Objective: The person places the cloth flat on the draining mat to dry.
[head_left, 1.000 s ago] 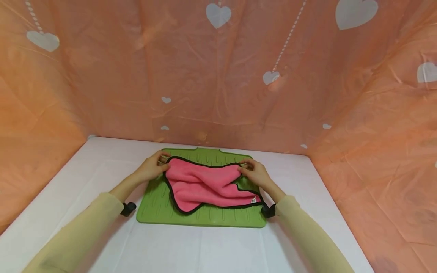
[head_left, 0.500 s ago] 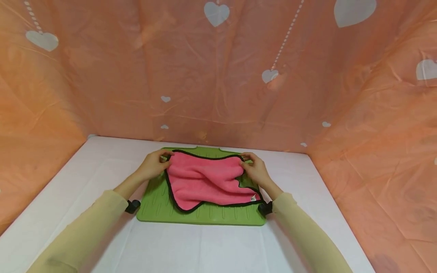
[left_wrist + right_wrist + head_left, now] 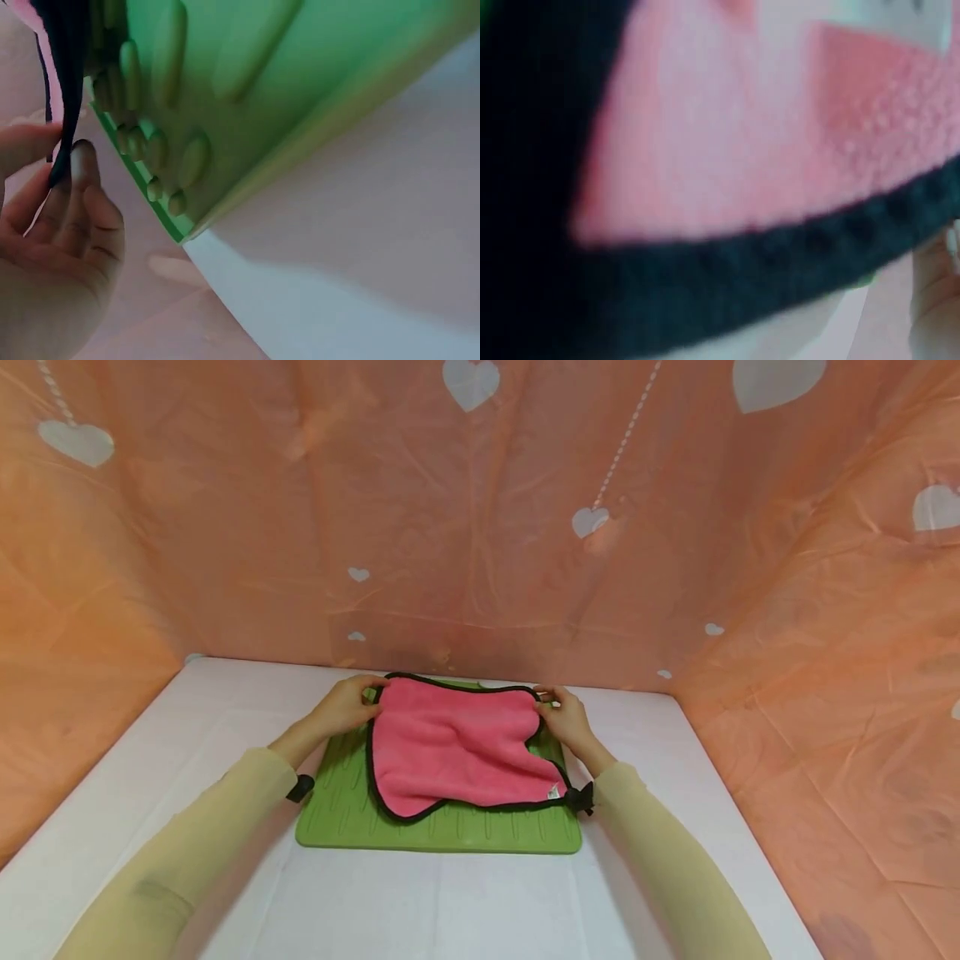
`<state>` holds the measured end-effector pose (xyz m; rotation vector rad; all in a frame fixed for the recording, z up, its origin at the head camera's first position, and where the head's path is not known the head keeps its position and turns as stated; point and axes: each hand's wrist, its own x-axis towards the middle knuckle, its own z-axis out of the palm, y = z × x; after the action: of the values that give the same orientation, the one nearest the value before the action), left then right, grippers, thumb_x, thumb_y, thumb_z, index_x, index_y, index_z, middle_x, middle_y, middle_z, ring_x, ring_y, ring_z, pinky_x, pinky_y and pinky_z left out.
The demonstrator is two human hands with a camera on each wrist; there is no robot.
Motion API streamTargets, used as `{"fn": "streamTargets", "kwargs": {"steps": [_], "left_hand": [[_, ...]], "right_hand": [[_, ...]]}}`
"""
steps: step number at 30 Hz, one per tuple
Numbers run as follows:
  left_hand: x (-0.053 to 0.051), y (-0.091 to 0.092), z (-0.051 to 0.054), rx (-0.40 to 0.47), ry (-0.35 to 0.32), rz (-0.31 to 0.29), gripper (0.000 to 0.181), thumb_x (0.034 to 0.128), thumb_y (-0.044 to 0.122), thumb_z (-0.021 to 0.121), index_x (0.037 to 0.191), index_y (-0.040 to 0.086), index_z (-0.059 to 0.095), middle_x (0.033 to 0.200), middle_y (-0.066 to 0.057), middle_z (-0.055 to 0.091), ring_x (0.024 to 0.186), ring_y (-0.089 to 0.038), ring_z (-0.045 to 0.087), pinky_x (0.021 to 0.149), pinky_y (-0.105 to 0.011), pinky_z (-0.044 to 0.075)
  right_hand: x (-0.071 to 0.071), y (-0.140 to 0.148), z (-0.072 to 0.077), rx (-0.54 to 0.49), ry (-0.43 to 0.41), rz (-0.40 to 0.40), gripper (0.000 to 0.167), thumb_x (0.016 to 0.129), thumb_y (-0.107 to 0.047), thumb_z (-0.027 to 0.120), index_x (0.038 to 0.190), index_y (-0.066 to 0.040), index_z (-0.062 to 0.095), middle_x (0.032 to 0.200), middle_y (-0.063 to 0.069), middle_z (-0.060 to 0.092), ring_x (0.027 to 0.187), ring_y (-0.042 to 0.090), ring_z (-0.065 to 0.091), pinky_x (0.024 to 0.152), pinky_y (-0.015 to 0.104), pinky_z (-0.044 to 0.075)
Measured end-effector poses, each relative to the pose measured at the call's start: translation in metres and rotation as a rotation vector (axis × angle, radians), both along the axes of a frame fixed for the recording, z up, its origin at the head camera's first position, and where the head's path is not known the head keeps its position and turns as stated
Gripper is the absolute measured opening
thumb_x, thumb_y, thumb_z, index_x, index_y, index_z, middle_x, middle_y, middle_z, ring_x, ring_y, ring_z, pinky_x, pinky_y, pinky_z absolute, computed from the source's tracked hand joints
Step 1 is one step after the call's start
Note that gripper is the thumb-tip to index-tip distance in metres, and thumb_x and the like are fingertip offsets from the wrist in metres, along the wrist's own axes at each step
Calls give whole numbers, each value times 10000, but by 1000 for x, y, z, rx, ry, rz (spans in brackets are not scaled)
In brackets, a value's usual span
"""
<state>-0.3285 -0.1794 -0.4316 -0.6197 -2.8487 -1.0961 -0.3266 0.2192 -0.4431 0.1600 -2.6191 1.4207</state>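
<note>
A pink cloth (image 3: 457, 743) with black edging and a small white label is held up over a green ribbed mat (image 3: 345, 814). With thumb and fingers my left hand (image 3: 347, 706) pinches its far left corner; the left wrist view shows the black edge (image 3: 69, 90) between thumb and fingertips. My right hand (image 3: 567, 720) pinches the far right corner. The cloth's near edge droops onto or just above the mat; I cannot tell which. In the right wrist view the pink cloth (image 3: 727, 127) fills most of the picture, and only a sliver of the right hand (image 3: 936, 307) shows.
The mat lies on a white-covered table (image 3: 360, 902). An orange curtain (image 3: 465, 527) with white hearts encloses the back and both sides, close behind the mat's far edge. A black wrist strap piece (image 3: 580, 799) hangs beside the cloth's near right corner.
Both hands have moved away from me and upward, pulling the cloth's far edge toward the back. The cloth is spread wider and its folds are smoother. It covers more of the mat's far part.
</note>
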Motion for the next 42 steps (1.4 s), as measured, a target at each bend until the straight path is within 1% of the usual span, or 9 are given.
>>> {"fn": "streamTargets", "kwargs": {"steps": [2,5,9,16,26,31,35,39,42], "left_hand": [[-5,1,0,-52,13,-34,508,936,29,675,1416,-90,561,1385,-339,572,1021,-359,657,834,-461,544],[-10,0,-2,-140,39,-73,518,905,55,699,1377,-121,580,1367,-344,586,1227,-451,582,1023,-548,481],[-14,-1,-5,-200,24,-82,513,907,100,702,1358,-120,598,1371,-339,590,1328,-497,515,1112,-581,419],[-17,-1,-3,-231,-18,-79,527,942,139,702,1391,-107,578,1422,-345,545,1356,-498,487,1128,-586,402],[-18,1,-4,-257,-49,-86,525,985,155,648,1424,-113,542,1442,-355,508,1345,-501,490,1131,-586,398],[-15,2,-7,-288,-43,-79,518,1001,160,612,1431,-116,528,1450,-351,495,1346,-503,488,1130,-582,401],[-10,2,-5,-291,-27,-70,526,998,164,613,1431,-120,520,1461,-361,466,1352,-514,472,1126,-592,401],[1,1,-1,-313,6,-43,538,988,192,642,1423,-105,534,1462,-357,459,1333,-528,479,1077,-633,430],[12,2,2,-307,49,-17,522,976,199,668,1399,-87,564,1451,-332,484,1311,-516,500,1030,-645,461]], "right_hand": [[-4,2,0,30,-18,-1,295,977,-36,678,1266,26,677,1139,247,699,921,308,719,668,200,537],[-9,4,-1,90,-55,18,282,976,-35,675,1249,32,686,1114,234,716,853,272,717,603,205,544],[-14,5,-2,168,-78,39,265,972,-38,671,1224,41,697,1075,217,734,789,205,701,589,190,529],[-25,6,1,154,-139,61,261,984,-38,662,1218,79,664,1074,244,733,519,59,621,533,242,571],[-30,5,-4,121,-198,32,264,989,-38,637,1229,71,647,1083,235,723,480,60,606,510,252,569],[-22,4,0,98,-248,45,317,1004,-68,635,1288,73,615,1117,248,701,518,69,610,549,244,575],[-15,6,9,83,-292,83,411,1005,-106,644,1355,92,560,1219,285,661,620,101,657,645,276,607],[-6,12,20,139,-290,119,465,993,-143,666,1370,100,546,1261,292,645,742,193,712,732,301,613],[4,18,25,211,-247,142,442,993,-158,667,1350,84,577,1247,265,665,837,252,719,732,283,596]]}}
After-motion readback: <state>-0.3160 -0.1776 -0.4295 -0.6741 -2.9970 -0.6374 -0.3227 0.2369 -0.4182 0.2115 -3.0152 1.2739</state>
